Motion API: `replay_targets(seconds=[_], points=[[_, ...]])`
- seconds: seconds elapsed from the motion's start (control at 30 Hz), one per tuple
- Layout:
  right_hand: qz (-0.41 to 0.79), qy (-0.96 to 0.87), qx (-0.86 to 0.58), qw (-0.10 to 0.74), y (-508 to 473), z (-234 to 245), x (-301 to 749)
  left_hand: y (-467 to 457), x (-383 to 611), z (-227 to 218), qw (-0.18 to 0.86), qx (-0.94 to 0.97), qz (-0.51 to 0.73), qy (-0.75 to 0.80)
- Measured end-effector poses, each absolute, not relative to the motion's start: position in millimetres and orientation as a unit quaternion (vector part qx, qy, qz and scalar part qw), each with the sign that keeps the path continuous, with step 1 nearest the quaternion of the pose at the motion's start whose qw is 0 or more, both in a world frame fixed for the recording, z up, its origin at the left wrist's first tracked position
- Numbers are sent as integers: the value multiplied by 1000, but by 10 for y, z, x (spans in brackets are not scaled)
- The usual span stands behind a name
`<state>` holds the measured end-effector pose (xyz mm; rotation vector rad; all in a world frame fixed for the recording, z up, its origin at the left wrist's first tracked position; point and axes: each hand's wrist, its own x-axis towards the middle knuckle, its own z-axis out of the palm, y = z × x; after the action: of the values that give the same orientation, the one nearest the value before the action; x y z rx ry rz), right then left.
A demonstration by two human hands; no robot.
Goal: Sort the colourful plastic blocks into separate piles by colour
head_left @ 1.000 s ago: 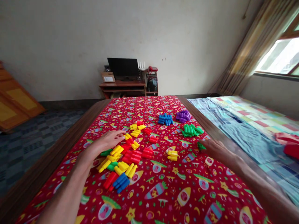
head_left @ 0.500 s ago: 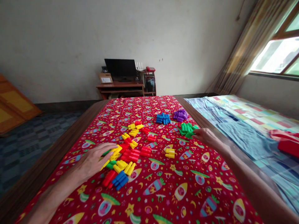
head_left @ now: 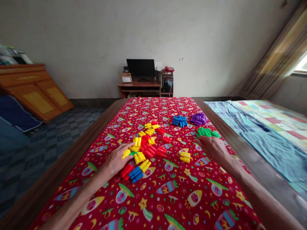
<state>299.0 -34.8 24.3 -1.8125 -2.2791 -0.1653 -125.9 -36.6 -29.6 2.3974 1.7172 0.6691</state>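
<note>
My left hand is at the left edge of a loose spread of plastic building blocks, thumb and index finger apart. A yellow block and part of a green block show between them. My right hand lies along the near side of a pile of green blocks. Its fingers are bent together and partly hidden, so what they hold, if anything, does not show. Red blocks, more yellow blocks and a blue block lie beside my left hand.
Behind the green pile sit a blue pile and a purple pile. One yellow block lies apart on the red patterned cloth. A bed adjoins the table on the right; a desk with a monitor stands beyond.
My view has turned left. My right hand has shifted from the green pile's right side to its near side. My left hand has moved slightly among the yellow and green blocks.
</note>
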Motion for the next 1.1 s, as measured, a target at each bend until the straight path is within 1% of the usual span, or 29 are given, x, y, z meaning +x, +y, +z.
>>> replay_targets(seconds=[0.17, 0.27, 0.33, 0.4, 0.47, 0.57, 0.63, 0.7, 0.73, 0.8, 0.93, 1.03, 1.1], points=[[52, -857, -496, 134, -414, 227, 2259, -199, -899, -266, 70, 808, 214, 544], [81, -879, -446, 147, -434, 155, 1949, -136, -749, -228, 81, 813, 212, 537], [89, -884, -429, 164, -427, 105, 1838, -104, -700, -192, 114, 790, 251, 547], [98, -886, -411, 190, -407, 65, 1802, -87, -669, -158, 194, 756, 313, 541], [108, -886, -383, 239, -386, 45, 1812, -101, -624, -130, 298, 714, 360, 521], [110, -889, -316, 313, -384, 51, 1824, -186, -488, -92, 429, 645, 393, 496], [106, -896, -281, 328, -410, 65, 1797, -272, -365, -62, 491, 618, 400, 466], [101, -898, -278, 326, -443, 72, 1761, -352, -261, -29, 514, 621, 394, 441], [97, -895, -285, 329, -454, 74, 1754, -381, -229, -14, 504, 635, 388, 438], [94, -887, -304, 336, -443, 82, 1786, -404, -218, 13, 442, 677, 372, 456], [89, -849, -357, 378, -242, 159, 2101, -313, -396, 63, 240, 765, 344, 489], [38, -782, -464, 414, -5, 241, 2533, -168, -620, 76, 114, 795, 338, 491], [-21, -725, -550, 415, 118, 277, 2871, -55, -782, 52, 63, 798, 331, 500]])
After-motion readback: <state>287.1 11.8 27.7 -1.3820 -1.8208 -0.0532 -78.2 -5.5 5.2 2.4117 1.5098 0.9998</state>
